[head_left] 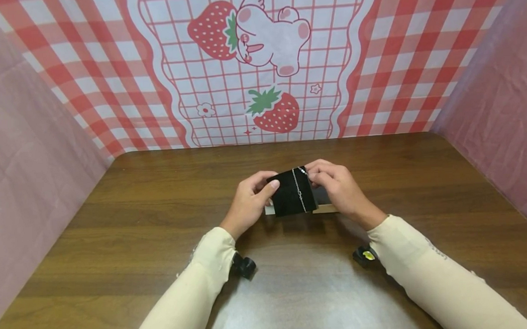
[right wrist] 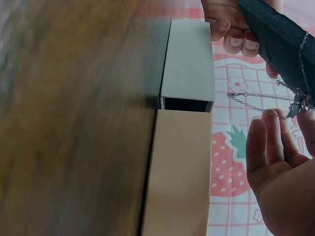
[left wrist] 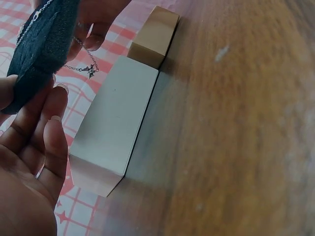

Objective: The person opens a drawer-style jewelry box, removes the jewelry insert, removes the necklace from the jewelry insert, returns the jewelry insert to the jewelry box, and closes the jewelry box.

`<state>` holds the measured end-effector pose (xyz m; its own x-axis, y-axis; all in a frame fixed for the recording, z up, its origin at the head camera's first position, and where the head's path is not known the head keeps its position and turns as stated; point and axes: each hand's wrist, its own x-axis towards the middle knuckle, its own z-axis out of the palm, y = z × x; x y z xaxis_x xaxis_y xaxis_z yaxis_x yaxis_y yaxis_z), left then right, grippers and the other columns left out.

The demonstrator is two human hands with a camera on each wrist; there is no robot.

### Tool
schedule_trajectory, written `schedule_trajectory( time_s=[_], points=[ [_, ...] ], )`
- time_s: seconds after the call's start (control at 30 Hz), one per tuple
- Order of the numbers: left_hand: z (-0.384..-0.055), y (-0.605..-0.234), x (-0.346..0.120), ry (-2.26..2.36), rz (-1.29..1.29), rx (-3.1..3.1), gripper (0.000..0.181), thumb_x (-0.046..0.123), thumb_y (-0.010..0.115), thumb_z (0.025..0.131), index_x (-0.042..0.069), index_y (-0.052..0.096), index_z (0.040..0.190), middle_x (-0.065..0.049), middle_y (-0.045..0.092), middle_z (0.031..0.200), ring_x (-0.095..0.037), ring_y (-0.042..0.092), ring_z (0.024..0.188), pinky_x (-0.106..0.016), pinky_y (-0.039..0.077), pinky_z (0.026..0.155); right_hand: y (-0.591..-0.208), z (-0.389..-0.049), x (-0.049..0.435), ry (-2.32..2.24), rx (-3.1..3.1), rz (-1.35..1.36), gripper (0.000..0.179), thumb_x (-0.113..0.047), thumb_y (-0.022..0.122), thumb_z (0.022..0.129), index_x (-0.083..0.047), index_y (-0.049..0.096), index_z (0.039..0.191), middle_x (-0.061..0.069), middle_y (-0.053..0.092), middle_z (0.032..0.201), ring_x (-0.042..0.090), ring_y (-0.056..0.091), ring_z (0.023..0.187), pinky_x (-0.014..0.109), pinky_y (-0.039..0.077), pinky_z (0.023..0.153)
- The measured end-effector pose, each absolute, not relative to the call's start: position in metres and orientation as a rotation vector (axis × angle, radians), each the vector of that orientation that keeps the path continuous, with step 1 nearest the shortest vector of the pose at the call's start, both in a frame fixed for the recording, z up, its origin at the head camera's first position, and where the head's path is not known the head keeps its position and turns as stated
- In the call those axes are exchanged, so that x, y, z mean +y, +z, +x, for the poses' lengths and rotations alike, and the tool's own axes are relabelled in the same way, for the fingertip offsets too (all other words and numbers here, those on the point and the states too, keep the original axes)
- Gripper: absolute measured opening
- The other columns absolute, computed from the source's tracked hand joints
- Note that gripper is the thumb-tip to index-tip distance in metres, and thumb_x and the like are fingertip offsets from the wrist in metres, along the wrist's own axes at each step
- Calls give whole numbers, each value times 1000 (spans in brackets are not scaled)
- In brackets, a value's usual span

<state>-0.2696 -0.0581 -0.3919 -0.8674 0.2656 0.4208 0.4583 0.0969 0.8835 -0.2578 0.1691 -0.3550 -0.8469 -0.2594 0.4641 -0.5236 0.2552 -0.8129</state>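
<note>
My left hand (head_left: 249,198) grips a thin black foam pad (head_left: 288,198) by its left end, thumb on top and fingers beneath. Across the pad runs a fine silver chain (head_left: 299,192), lying over its right part. At the pad's upper right corner my right hand (head_left: 342,185) pinches part of that chain. A loop of it hangs below the pad with a small dark metal charm (left wrist: 91,71), seen in the left wrist view. Fingers hide part of the chain at the right-hand corner.
Under the hands, a white box sleeve (right wrist: 189,61) with an open end lies on the wooden table (head_left: 157,201). End to end with it is a tan box (right wrist: 179,167). Behind the table hangs a red-and-white checked cloth (head_left: 258,84).
</note>
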Motion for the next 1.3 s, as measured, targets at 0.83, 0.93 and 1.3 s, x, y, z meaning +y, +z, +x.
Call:
schedule_trajectory(
  time_s=[0.83,0.93,1.3],
  points=[
    [-270,-392,-60,-1860,-735,-2219,22,13,64,99,2,68,118,-6,61,76,-33,59,63,-31,52,59,-357,-258,167,1669,-2223,516,22,-5,54,100,6,66,86,18,68,96,19,63,86,34,57,67],
    [-270,-392,-60,-1868,-741,-2214,22,12,64,99,1,68,118,-7,61,77,-33,60,64,-31,52,59,-357,-259,167,1670,-2226,492,23,-7,53,101,6,67,88,17,68,95,20,63,82,34,57,66],
    [-270,-392,-60,-1859,-738,-2249,22,12,65,98,1,69,116,-6,60,75,-36,59,64,-30,50,59,-358,-258,167,1705,-2172,472,24,-8,50,103,8,61,90,21,68,90,18,63,74,34,58,65]
  ],
)
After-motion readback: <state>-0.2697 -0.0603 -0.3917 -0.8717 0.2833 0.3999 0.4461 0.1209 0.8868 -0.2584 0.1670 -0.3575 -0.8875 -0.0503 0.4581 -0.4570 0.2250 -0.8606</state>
